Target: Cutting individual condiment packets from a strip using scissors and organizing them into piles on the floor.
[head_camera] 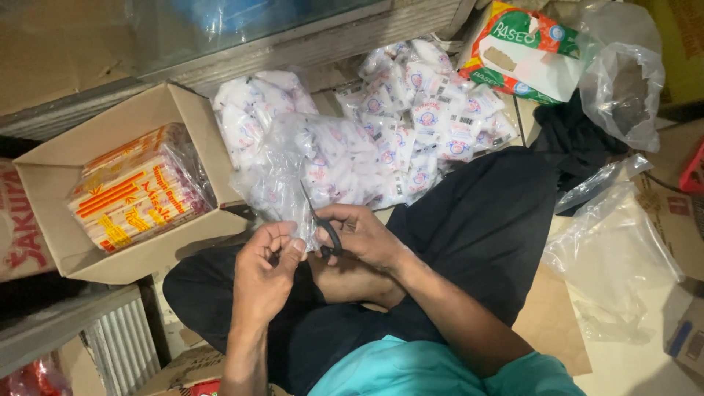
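scissors (pixel 323 224) black | sachets (pixel 433 117) white, blue-red print | box (pixel 59 242) brown | trousers (pixel 484 227) black

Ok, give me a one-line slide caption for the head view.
Seated person's left hand pinches a clear plastic bag of white sachets while right hand works scissors into it.

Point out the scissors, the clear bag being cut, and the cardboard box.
scissors (pixel 328 236), head view, black handle
clear bag (pixel 282 180), head view, lower bulge
cardboard box (pixel 55 213), head view, left wall

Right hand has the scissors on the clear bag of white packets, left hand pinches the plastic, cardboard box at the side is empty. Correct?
Not quite: the cardboard box holds a wrapped bundle of yellow-and-orange packets, as the head view shows. The rest stands.
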